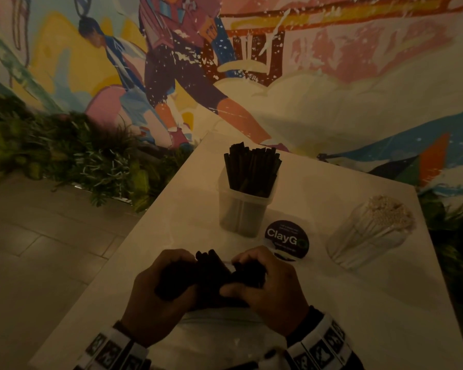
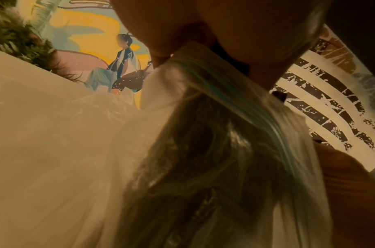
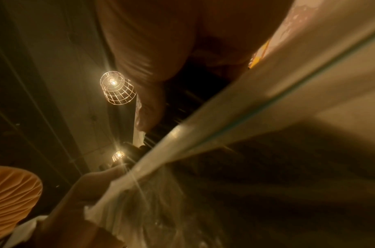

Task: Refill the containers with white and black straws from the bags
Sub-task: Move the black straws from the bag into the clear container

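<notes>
A clear zip bag [image 1: 214, 324] of black straws [image 1: 211, 271] lies at the near edge of the white table [image 1: 358, 303]. My left hand [image 1: 158, 289] grips the bag's mouth on the left and my right hand [image 1: 267, 287] grips it on the right, with straw ends poking out between them. In the left wrist view the bag [image 2: 214, 151] with its blue zip strip hangs under the fingers. In the right wrist view the bag's rim [image 3: 235, 120] runs across. Behind stand a translucent container of black straws [image 1: 246, 193] and a clear container of white straws [image 1: 369, 231].
A round dark "ClayGo" sticker [image 1: 286, 240] lies on the table between the containers. A painted mural wall [image 1: 251, 62] rises behind, green plants [image 1: 64, 156] line its foot, and tiled floor [image 1: 38, 249] lies to the left.
</notes>
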The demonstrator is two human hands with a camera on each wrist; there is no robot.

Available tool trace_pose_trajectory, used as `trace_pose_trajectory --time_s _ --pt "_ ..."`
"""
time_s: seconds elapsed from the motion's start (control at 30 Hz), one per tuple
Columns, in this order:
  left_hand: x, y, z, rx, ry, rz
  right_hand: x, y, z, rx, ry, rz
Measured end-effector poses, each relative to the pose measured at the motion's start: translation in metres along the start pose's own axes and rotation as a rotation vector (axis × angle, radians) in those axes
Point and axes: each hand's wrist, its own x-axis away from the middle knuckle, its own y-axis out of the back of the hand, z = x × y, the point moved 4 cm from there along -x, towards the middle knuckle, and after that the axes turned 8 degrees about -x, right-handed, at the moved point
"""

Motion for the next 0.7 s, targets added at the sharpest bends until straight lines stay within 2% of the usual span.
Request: trace_pose_trajectory --time_s 0.2,0.37,0.7 --pt "0.001 0.001 0.003 -0.003 0.009 -0.005 0.001 0.006 -0.003 -0.008 0.071 -0.11" --pt "0.002 0.0 0.003 0.005 0.017 0.01 0.001 0.01 0.0 -0.061 0.054 -0.172" --pt "0.004 0.002 -0.001 -0.039 0.009 -0.016 0.002 0.012 0.016 -0.228 0.117 -0.201"
